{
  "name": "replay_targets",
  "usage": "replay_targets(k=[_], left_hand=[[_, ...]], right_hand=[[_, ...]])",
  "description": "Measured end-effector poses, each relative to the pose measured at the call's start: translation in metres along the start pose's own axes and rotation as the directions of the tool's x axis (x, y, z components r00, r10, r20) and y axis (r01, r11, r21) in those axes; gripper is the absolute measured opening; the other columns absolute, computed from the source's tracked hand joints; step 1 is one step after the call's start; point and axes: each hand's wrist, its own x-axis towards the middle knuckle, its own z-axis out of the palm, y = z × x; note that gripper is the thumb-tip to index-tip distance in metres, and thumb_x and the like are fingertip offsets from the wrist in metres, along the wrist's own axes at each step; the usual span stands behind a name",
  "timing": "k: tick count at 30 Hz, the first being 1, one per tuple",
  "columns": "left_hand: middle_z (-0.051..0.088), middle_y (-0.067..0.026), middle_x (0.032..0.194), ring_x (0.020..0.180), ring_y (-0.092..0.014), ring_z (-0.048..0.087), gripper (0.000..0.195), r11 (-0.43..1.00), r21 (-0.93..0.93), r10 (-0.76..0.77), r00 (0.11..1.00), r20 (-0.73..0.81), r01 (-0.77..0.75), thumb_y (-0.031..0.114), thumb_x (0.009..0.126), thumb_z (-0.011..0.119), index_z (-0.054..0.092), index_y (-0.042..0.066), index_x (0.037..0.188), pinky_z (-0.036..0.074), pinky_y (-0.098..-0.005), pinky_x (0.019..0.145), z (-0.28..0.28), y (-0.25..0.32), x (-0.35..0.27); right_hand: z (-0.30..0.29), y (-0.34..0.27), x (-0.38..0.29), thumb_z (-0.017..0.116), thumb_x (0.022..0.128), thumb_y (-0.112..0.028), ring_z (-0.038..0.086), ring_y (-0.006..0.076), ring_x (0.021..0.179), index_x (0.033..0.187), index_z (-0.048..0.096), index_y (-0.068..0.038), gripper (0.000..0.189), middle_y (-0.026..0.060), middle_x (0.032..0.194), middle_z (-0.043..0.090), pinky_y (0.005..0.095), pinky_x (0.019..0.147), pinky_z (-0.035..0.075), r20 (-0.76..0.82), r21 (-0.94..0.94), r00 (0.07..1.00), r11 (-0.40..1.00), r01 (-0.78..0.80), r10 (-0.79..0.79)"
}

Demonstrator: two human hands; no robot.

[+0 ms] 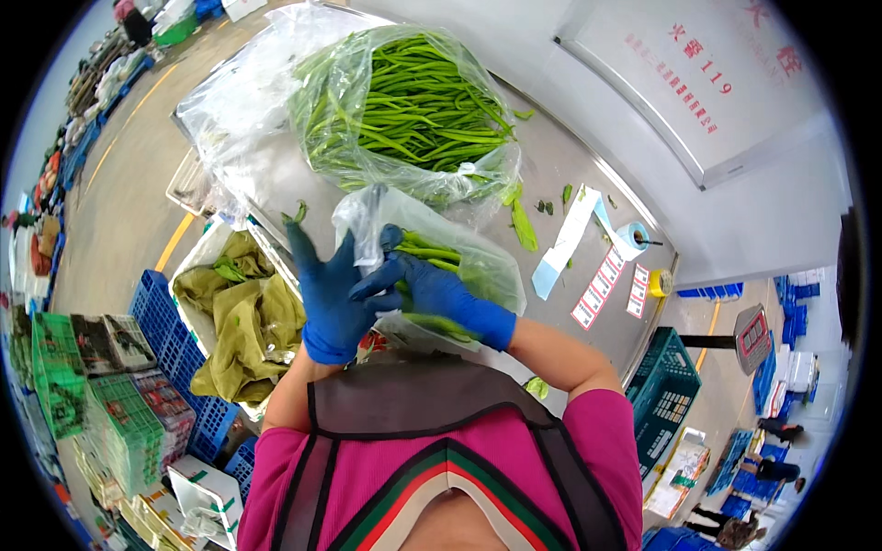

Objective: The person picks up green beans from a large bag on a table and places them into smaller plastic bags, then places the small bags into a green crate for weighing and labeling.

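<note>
My left hand, in a blue rubber glove, has its fingers spread at the left side of a small clear plastic bag. Long green peppers lie inside this bag. My right hand, gloved the same way, lies over the bag with its fingers bent near the bag's mouth; its fingers partly hide the bag, and whether they pinch the plastic I cannot tell. Just beyond stands a large open clear bag full of long green peppers on the metal table.
Printed labels, a label roll and yellow tape lie on the table's right. Plastic sheets lie back left. A foam box with olive cloth stands left, a green crate and a scale display right.
</note>
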Motion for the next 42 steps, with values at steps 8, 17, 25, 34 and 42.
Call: replay_targets(k=[8,17,25,34,42], left_hand=[[0.044,-0.0176,0.115,0.052,-0.011,0.036,0.084,0.983,-0.047,-0.181,0.980,-0.080,0.178,0.061,0.078,0.039,0.019,-0.002,0.129,0.031,-0.0212,0.042,-0.028,0.055,-0.019],[0.050,-0.0112,0.111,0.048,-0.009,0.036,0.081,0.987,0.051,-0.138,0.956,-0.257,0.156,0.064,0.077,0.037,0.030,-0.001,0.125,0.033,-0.0250,0.049,-0.005,0.041,0.014],[0.047,-0.0118,0.114,0.054,-0.013,0.047,0.085,0.979,0.171,-0.095,0.989,-0.110,0.113,0.065,0.074,0.043,0.025,0.004,0.129,0.040,-0.0331,0.050,-0.010,0.040,0.035],[0.056,-0.0173,0.079,0.036,-0.016,0.047,0.112,0.894,0.330,-0.237,0.945,-0.225,0.302,0.067,0.060,0.058,0.012,-0.008,0.129,0.044,-0.0309,0.038,-0.047,0.071,0.031],[0.054,-0.0178,0.071,0.035,-0.016,0.044,0.110,0.967,0.153,-0.168,0.959,-0.227,0.205,0.064,0.060,0.061,0.014,-0.008,0.128,0.039,-0.0282,0.036,-0.084,0.080,0.032]], right_hand=[[-0.116,0.067,0.014,0.065,0.070,-0.035,0.056,0.0308,0.090,0.107,0.054,-0.004,0.050,0.0189,0.101,0.057,0.0365,0.079,0.043,0.213,0.338,0.967,0.918,-0.206,0.138],[-0.129,0.055,-0.132,0.051,0.066,-0.009,0.055,0.0321,0.056,0.078,0.057,-0.002,0.015,0.0151,0.061,0.056,0.0428,0.063,0.044,0.530,-0.620,0.800,0.772,0.140,0.280],[-0.122,-0.001,-0.055,0.053,0.074,-0.021,0.059,0.0309,0.069,0.084,0.058,-0.007,0.018,0.0146,0.076,0.059,0.0397,0.061,0.048,0.699,-0.290,0.693,0.956,0.047,0.177],[-0.117,0.251,0.183,0.075,0.051,-0.033,0.043,0.0336,0.109,0.128,0.029,-0.017,0.091,0.0197,0.120,0.042,0.0421,0.090,0.036,0.161,-0.433,0.965,0.893,-0.121,0.209],[-0.114,0.254,0.171,0.077,0.047,-0.041,0.039,0.0411,0.112,0.136,-0.003,-0.015,0.123,0.0236,0.133,0.025,0.0505,0.090,0.035,0.493,-0.480,0.783,0.869,-0.120,0.380]])
